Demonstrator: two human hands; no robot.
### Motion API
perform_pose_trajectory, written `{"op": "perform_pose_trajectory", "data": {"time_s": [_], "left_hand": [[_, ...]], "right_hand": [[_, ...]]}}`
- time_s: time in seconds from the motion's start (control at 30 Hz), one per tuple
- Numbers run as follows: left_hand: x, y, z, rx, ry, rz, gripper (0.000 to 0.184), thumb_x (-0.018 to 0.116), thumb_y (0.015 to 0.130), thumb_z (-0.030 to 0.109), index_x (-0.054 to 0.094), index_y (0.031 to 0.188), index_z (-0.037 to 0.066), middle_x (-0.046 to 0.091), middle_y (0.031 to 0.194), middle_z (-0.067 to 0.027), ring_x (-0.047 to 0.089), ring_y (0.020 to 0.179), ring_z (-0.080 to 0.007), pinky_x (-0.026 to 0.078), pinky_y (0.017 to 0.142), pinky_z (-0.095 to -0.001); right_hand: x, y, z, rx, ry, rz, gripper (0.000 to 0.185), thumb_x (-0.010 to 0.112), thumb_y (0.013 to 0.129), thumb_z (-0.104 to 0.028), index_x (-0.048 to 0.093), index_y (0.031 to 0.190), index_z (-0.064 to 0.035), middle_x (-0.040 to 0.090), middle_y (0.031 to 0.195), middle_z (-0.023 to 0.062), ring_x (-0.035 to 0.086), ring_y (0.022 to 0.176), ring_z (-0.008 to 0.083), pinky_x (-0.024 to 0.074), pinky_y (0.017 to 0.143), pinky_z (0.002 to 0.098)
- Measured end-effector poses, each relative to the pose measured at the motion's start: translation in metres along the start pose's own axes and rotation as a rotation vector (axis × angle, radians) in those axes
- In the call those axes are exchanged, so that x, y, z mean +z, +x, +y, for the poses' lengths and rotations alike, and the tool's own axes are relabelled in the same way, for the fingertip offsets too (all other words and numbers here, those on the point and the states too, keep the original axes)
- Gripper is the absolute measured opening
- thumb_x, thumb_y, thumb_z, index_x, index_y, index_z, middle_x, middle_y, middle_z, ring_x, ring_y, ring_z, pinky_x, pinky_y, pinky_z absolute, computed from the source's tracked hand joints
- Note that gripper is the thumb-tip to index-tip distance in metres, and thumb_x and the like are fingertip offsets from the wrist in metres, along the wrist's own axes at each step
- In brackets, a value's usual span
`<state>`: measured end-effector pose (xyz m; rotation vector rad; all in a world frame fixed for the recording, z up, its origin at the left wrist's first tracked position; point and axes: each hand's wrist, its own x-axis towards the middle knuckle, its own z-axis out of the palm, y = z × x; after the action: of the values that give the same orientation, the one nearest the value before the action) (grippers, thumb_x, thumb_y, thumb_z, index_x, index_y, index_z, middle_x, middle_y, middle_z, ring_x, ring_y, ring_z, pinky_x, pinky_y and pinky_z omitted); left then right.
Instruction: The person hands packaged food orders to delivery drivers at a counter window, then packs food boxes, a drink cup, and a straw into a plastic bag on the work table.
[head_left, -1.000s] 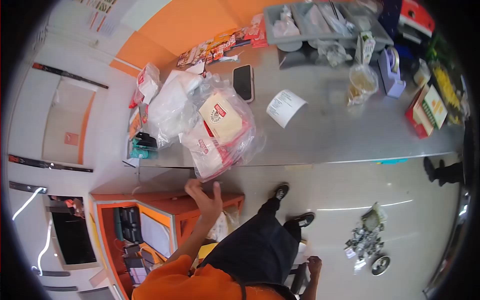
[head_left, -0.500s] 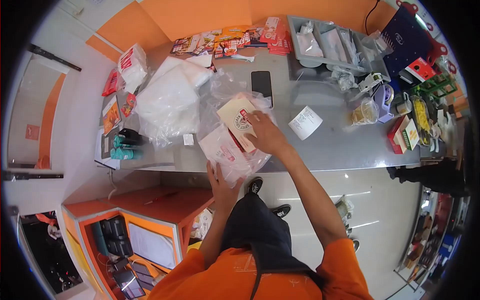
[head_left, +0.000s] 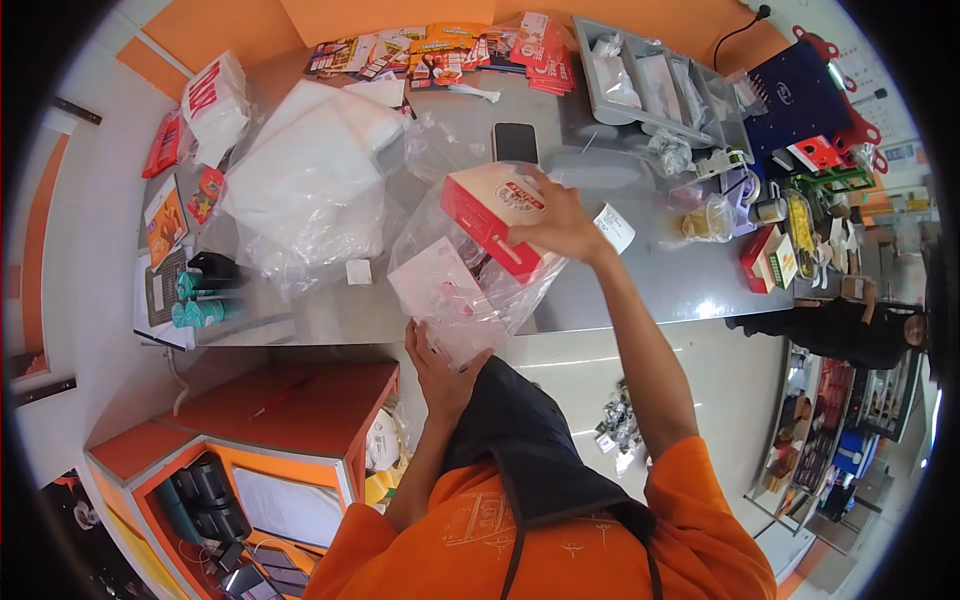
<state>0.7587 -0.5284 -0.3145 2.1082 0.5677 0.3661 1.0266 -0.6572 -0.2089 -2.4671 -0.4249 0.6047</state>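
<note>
My right hand grips a red and cream cardboard food box from above, fingers over its printed lid. The box is tilted, its red side facing me, at the mouth of a clear plastic bag. A second, pale food box lies inside the bag, seen through the film. Near the counter's front edge, my left hand is closed around the lower end of the bag, thumb on one side and fingers on the other. The left fingertips are partly hidden by the film.
On the metal counter lie a stack of white plastic bags, a phone, a curled receipt and leaflets. A grey divided tray stands at the back right. Another person is at far right.
The red and cream box has been raised and tipped in my right hand, so its red side now shows. My left hand stays at the bag's lower end. The head view has shifted.
</note>
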Motion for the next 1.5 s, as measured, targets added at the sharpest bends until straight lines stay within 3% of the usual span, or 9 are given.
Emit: {"op": "perform_pose_trajectory", "data": {"time_s": [0.37, 0.6, 0.73, 0.83, 1.03, 1.2, 1.3, 1.4, 1.5], "left_hand": [[0.003, 0.007, -0.008, -0.009, -0.125, 0.029, 0.108, 0.091, 0.067, 0.033, 0.026, 0.145, -0.003, 0.02, 0.15, -0.0262, 0.025, 0.14, -0.0424, 0.026, 0.115, -0.0501], [-0.007, 0.05, -0.004, 0.01, -0.102, -0.03, 0.107, 0.091, 0.066, 0.037, 0.031, 0.147, 0.001, 0.014, 0.152, -0.0259, 0.022, 0.14, -0.044, 0.026, 0.114, -0.0533], [-0.033, 0.052, 0.026, 0.144, 0.147, -0.012, 0.109, 0.087, 0.066, 0.053, 0.034, 0.147, 0.002, 0.012, 0.153, -0.0264, 0.018, 0.142, -0.0465, 0.024, 0.112, -0.0581], [-0.037, 0.061, 0.067, 0.348, 0.154, 0.054, 0.106, 0.079, 0.071, 0.059, 0.034, 0.148, 0.001, 0.014, 0.153, -0.0224, 0.018, 0.143, -0.043, 0.022, 0.113, -0.0607], [0.027, 0.093, 0.16, 0.539, 0.1, 0.037, 0.074, 0.07, 0.086, 0.048, 0.045, 0.136, -0.001, 0.029, 0.14, -0.0241, 0.028, 0.136, -0.0419, 0.026, 0.11, -0.0581], [0.098, 0.106, 0.22, 0.632, 0.058, -0.129, 0.053, 0.068, 0.091, 0.022, 0.047, 0.134, 0.0, 0.035, 0.137, -0.0196, 0.04, 0.129, -0.0362, 0.042, 0.102, -0.0473], [0.127, 0.11, 0.224, 0.571, 0.03, -0.159, 0.05, 0.07, 0.088, 0.025, 0.052, 0.127, -0.001, 0.039, 0.134, -0.0214, 0.043, 0.124, -0.0364, 0.048, 0.091, -0.0438], [0.134, 0.111, 0.226, 0.541, 0.071, -0.157, 0.046, 0.068, 0.089, 0.021, 0.052, 0.126, -0.002, 0.041, 0.132, -0.0204, 0.045, 0.122, -0.0346, 0.049, 0.089, -0.0426], [0.144, 0.105, 0.225, 0.492, -0.044, -0.222, 0.04, 0.067, 0.09, 0.014, 0.053, 0.123, -0.003, 0.045, 0.128, -0.0185, 0.05, 0.116, -0.0308, 0.049, 0.088, -0.0394]], "right_hand": [[0.083, -0.045, 0.006, -0.168, -0.465, 0.201, 0.1, 0.082, 0.063, -0.044, 0.039, 0.15, -0.0194, 0.034, 0.145, 0.0272, 0.032, 0.134, 0.0488, 0.0328, 0.109, 0.0565], [0.048, -0.098, 0.033, -0.455, -0.091, 0.313, 0.071, 0.073, 0.082, -0.033, 0.045, 0.144, -0.0123, 0.039, 0.144, 0.0245, 0.041, 0.129, 0.0451, 0.0378, 0.107, 0.0503], [0.004, -0.091, 0.089, -0.003, 0.104, 0.821, 0.062, 0.074, 0.083, -0.022, 0.049, 0.137, -0.0021, 0.039, 0.144, 0.0239, 0.04, 0.129, 0.045, 0.0392, 0.104, 0.0501], [0.015, -0.073, 0.152, 0.079, 0.004, 0.814, 0.055, 0.072, 0.085, -0.02, 0.052, 0.134, -0.002, 0.04, 0.142, 0.0242, 0.044, 0.126, 0.0437, 0.0417, 0.102, 0.0488], [-0.078, -0.168, 0.262, 0.274, 0.267, 1.421, 0.012, 0.071, 0.086, -0.01, 0.067, 0.093, -0.0019, 0.069, 0.087, 0.0115, 0.068, 0.085, 0.0234, 0.0532, 0.077, 0.0351], [-0.203, -0.179, 0.503, 0.714, 0.012, 1.872, 0.071, 0.08, 0.08, -0.042, 0.052, 0.127, 0.0047, 0.066, 0.105, 0.0218, 0.067, 0.094, 0.0288, 0.0519, 0.085, 0.0354], [-0.232, -0.165, 0.507, 0.985, -0.125, 1.373, 0.088, 0.083, 0.074, -0.048, 0.047, 0.13, 0.0095, 0.067, 0.107, 0.0197, 0.067, 0.098, 0.0275, 0.0521, 0.088, 0.0344], [-0.225, -0.172, 0.516, 0.693, 0.782, 1.292, 0.092, 0.086, 0.07, -0.048, 0.047, 0.129, 0.01, 0.067, 0.112, 0.0184, 0.067, 0.1, 0.0258, 0.0531, 0.088, 0.0349], [-0.214, -0.178, 0.511, 0.599, 0.76, 1.284, 0.093, 0.088, 0.067, -0.049, 0.048, 0.129, 0.0089, 0.066, 0.115, 0.0184, 0.068, 0.1, 0.0248, 0.0541, 0.087, 0.0351]]}}
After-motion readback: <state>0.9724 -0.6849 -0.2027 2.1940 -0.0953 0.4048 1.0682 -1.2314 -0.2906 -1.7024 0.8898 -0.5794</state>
